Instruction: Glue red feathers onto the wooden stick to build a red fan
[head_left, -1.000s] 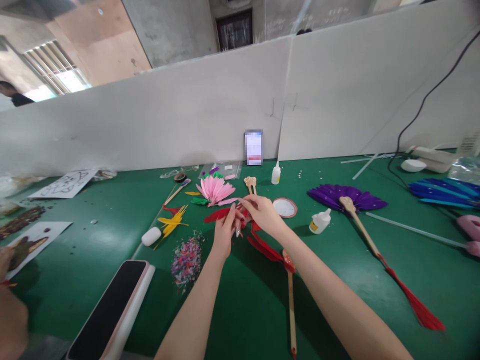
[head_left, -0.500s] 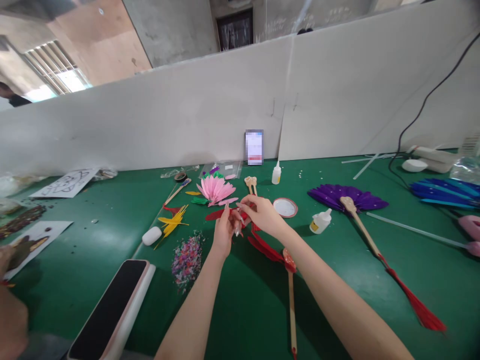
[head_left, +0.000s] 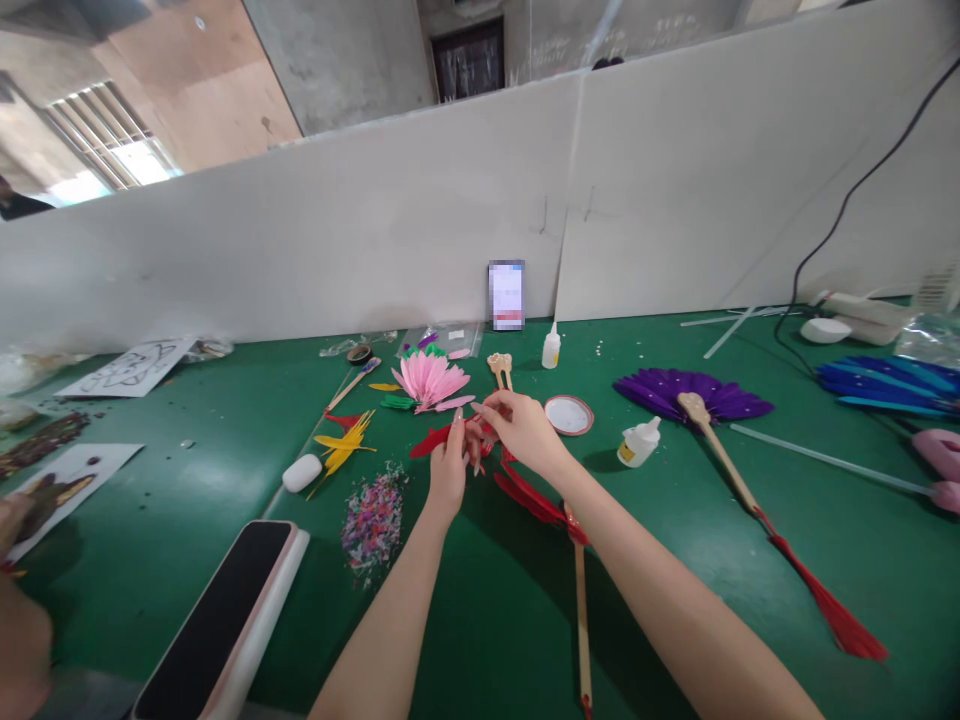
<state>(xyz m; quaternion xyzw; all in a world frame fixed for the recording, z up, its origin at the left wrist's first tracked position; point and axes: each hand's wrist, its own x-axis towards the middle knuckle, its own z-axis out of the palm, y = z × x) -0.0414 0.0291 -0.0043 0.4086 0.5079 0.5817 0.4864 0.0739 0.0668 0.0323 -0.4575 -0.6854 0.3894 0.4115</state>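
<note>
Head: left hand (head_left: 451,465), right hand (head_left: 523,424) curled close at red feathers (head_left: 427,441).

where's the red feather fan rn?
Head view, lower half, right of centre: the red feather fan lies on the green table, left of the right forearm, wooden handle toward the bottom edge.

Green tabletop (head_left: 491,610) lies open between the bare forearms (head_left: 405,595), but a red feather fan (head_left: 534,500) bars the right side! Farther right, a white plastic glue bottle (head_left: 637,444) obstructs.

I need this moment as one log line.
left hand: holding red feather | right hand: close beside left | pink feathers: on green table
</note>
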